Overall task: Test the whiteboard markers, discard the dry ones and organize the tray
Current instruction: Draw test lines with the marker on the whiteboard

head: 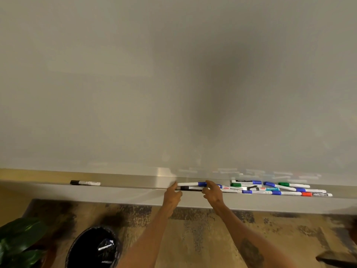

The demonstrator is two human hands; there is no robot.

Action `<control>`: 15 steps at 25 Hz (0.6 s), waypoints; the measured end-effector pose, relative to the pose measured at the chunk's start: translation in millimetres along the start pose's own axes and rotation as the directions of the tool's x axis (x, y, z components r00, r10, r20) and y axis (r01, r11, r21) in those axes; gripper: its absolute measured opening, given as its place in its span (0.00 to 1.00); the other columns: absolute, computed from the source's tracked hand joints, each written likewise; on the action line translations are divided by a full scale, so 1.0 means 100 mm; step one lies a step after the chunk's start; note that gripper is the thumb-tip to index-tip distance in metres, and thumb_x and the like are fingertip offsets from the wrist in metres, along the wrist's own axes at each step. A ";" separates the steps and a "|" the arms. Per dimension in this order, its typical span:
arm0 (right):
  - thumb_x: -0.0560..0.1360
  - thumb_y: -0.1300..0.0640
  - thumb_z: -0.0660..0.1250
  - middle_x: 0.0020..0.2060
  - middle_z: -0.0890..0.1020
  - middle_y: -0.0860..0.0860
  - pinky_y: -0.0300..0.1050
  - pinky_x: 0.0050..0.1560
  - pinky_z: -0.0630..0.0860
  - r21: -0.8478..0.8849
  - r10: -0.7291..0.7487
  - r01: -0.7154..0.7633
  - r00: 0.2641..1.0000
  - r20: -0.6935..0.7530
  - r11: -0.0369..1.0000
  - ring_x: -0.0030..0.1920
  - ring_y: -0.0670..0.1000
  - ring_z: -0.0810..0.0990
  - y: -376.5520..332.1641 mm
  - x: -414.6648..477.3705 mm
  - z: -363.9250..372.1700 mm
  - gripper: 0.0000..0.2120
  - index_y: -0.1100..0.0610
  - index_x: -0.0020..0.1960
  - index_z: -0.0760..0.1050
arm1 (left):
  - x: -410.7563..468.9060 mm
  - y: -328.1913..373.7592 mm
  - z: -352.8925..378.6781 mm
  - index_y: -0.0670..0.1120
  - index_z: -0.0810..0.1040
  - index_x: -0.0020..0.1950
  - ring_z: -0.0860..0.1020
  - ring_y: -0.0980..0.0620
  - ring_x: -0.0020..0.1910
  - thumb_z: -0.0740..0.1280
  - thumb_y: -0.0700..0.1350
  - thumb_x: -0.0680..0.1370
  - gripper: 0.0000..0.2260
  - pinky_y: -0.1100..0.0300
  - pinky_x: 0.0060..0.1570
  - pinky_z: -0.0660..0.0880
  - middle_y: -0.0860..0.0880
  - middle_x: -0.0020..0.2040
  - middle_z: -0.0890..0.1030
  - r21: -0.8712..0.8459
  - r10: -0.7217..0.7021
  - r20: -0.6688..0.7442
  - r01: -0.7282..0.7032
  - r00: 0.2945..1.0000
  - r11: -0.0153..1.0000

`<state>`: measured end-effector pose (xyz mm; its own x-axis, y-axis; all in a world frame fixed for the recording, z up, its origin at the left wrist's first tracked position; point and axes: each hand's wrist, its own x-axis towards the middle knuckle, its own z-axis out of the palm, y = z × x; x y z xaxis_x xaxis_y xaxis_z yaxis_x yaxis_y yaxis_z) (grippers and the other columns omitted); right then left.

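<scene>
Slim white plastic marker with blue cap (191, 184) held level just above long grey metal tray (135, 190): left hand (172, 194) pinching bare tail end, right hand (212, 192) gripping cap. Light, stiff, slick barrel, probably; best pinched firmly at both ends for uncapping.

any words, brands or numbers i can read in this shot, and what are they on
None can be read with certainty.
White marker barrel right of the right hand: dark print, possibly "WHITEBOARD", too blurred to confirm; a red logo patch beside it is unreadable.
Black-capped marker alone on the left of the metal tray: dark smudged print, illegible.
Black-labelled markers in the pile at right: white lettering, too small.
Black waste bin: white marks inside, unreadable.
</scene>
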<state>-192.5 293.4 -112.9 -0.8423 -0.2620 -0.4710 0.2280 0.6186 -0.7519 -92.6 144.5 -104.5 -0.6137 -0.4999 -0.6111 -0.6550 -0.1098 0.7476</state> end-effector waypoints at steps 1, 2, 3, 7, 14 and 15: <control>0.80 0.62 0.63 0.57 0.79 0.57 0.52 0.59 0.79 0.019 -0.018 0.019 0.999 -0.039 1.000 0.54 0.56 0.79 -0.02 -0.02 0.00 0.17 0.60 0.69 0.71 | -0.01 0.01 0.01 0.50 0.73 0.68 0.77 0.48 0.50 0.64 0.36 0.80 0.18 0.57 0.51 0.77 0.46 0.55 0.76 -0.029 0.025 -0.016 -0.026 1.000 0.999; 0.80 0.61 0.63 0.58 0.79 0.57 0.52 0.61 0.78 0.039 -0.043 0.047 0.995 -0.092 0.998 0.55 0.57 0.78 -0.05 -0.04 0.00 0.16 0.60 0.68 0.72 | -0.02 0.03 0.00 0.52 0.76 0.60 0.78 0.46 0.49 0.65 0.38 0.81 0.11 0.56 0.51 0.77 0.45 0.52 0.77 -0.055 0.051 -0.041 -0.053 0.998 0.997; 0.80 0.60 0.64 0.58 0.79 0.57 0.50 0.62 0.76 0.070 -0.063 0.074 0.987 -0.151 0.995 0.56 0.56 0.78 -0.10 -0.07 -0.01 0.15 0.61 0.66 0.74 | -0.03 0.06 0.00 0.51 0.78 0.53 0.80 0.44 0.49 0.66 0.40 0.81 0.06 0.55 0.51 0.78 0.45 0.49 0.79 -0.084 0.072 -0.075 -0.078 0.995 0.993; 0.77 0.60 0.69 0.54 0.79 0.55 0.49 0.59 0.77 0.326 -0.063 0.186 0.933 -0.354 0.927 0.52 0.53 0.78 -0.39 -0.18 -0.04 0.10 0.58 0.57 0.76 | -0.10 0.23 -0.07 0.43 0.82 0.51 0.84 0.45 0.44 0.69 0.40 0.79 0.04 0.57 0.48 0.82 0.44 0.45 0.83 -0.225 0.120 -0.138 -0.149 0.983 0.963; 0.74 0.59 0.73 0.50 0.78 0.52 0.51 0.55 0.81 0.616 -0.045 0.385 0.869 -0.493 0.687 0.52 0.57 0.81 -1.00 -0.46 -0.25 0.12 0.55 0.54 0.73 | -0.47 0.65 -0.13 0.40 0.84 0.52 0.82 0.48 0.40 0.72 0.37 0.77 0.05 0.61 0.44 0.81 0.42 0.44 0.83 -0.363 0.236 0.035 -0.208 0.971 0.908; 0.74 0.57 0.74 0.51 0.79 0.51 0.50 0.55 0.81 0.637 -0.042 0.404 0.863 -0.503 0.656 0.51 0.56 0.82 -1.07 -0.52 -0.29 0.13 0.55 0.55 0.74 | -0.53 0.73 -0.13 0.42 0.84 0.51 0.83 0.48 0.41 0.72 0.38 0.77 0.05 0.59 0.46 0.82 0.42 0.44 0.84 -0.372 0.258 0.059 -0.218 0.964 0.902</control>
<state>-186.9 262.3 5.8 -0.9824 0.1206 -0.1425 0.1207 -0.1719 -0.9777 -101.5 151.8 -14.1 -0.7865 -0.4601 -0.4120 -0.2928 -0.3096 0.9047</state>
